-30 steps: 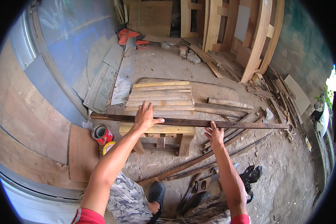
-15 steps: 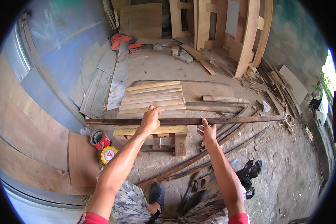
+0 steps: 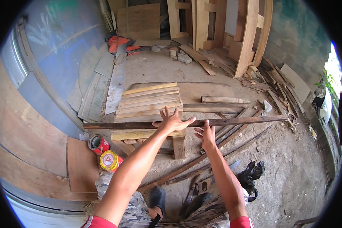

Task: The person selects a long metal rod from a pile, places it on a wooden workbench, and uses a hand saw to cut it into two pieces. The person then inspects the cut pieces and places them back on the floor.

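A long, dark wooden strip (image 3: 140,124) runs crosswise in front of me, over a low wooden bench (image 3: 179,147) topped with pale slats (image 3: 150,102). My left hand (image 3: 172,122) lies across the strip near its middle, fingers spread and thumb stretched to the right. Just right of it, my right hand (image 3: 206,136) holds the strip loosely from the near side, one digit up against the wood and other fingers below it. Whether the strip also rests on the bench is hard to tell.
Red cans (image 3: 98,144), one with a yellow-rimmed lid (image 3: 109,160), stand left of the bench. Long wooden poles (image 3: 231,142) lie to the right on the dirt floor. A black plastic bag (image 3: 251,174) sits near my right forearm. Tall wooden frames (image 3: 249,41) lean at the back.
My left hand has gone from a closed grip on the strip to spread fingers, shifting right toward my right hand. The view has shifted slightly; the strip stays crosswise.
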A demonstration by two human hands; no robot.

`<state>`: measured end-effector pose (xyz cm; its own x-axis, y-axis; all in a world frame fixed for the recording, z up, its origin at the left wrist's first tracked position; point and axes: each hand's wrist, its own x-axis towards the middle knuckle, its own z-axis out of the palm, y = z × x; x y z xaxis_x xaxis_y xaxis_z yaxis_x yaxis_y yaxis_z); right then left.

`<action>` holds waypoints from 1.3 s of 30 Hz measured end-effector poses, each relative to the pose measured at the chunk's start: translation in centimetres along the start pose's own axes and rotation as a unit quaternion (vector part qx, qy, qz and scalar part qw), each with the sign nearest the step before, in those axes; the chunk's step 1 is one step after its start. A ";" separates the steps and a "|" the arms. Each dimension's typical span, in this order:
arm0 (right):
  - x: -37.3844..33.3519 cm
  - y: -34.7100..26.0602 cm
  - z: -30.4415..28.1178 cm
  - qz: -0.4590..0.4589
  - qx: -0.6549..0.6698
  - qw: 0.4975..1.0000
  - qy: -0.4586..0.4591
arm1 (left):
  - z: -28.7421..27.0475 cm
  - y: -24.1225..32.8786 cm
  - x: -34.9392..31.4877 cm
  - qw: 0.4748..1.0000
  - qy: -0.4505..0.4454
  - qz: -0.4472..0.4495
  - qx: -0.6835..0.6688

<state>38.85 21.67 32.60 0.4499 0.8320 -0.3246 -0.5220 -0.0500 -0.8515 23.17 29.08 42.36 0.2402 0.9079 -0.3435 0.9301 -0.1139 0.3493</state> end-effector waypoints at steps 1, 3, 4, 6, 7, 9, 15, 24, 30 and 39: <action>-0.1 -0.1 -0.2 0.008 0.025 1.000 -0.008 | 0.5 0.4 0.0 1.000 -0.005 -0.016 0.003; 0.0 -0.1 -1.1 0.021 0.039 0.999 -0.025 | 1.0 1.4 -0.5 0.999 -0.008 -0.036 0.024; 0.1 -0.4 -1.6 0.022 0.045 0.998 -0.041 | 1.1 2.0 -0.6 0.998 -0.008 -0.045 0.035; -0.1 -0.5 -2.1 0.032 0.059 0.995 -0.071 | 2.1 1.9 -0.7 0.998 0.019 -0.052 0.038; -0.1 -0.7 -2.3 0.038 0.053 0.996 -0.056 | 2.4 1.9 -0.7 0.997 0.035 -0.055 0.036; 0.1 -0.8 -2.9 0.041 0.052 0.996 -0.058 | 3.1 2.0 -0.8 0.996 0.065 -0.056 0.034; -0.5 -1.1 -2.8 0.057 0.018 0.996 -0.066 | 3.8 1.5 -0.5 0.993 0.096 -0.062 0.042; 0.3 -3.3 -5.2 0.066 -0.057 0.995 -0.048 | 4.3 1.3 -0.2 0.992 0.109 -0.052 0.038; 0.7 -2.6 -4.7 0.074 -0.024 0.996 -0.044 | 4.2 1.3 -0.3 0.993 0.101 -0.050 0.033; 0.7 -2.0 -3.8 0.031 -0.043 0.998 -0.020 | 3.8 1.6 -0.4 0.993 0.095 -0.063 0.038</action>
<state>42.98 20.22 32.48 0.3875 0.8475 -0.3627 -0.4839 -0.1479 -0.8625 25.61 27.03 39.69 0.0708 0.9758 -0.2068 0.9693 -0.0183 0.2453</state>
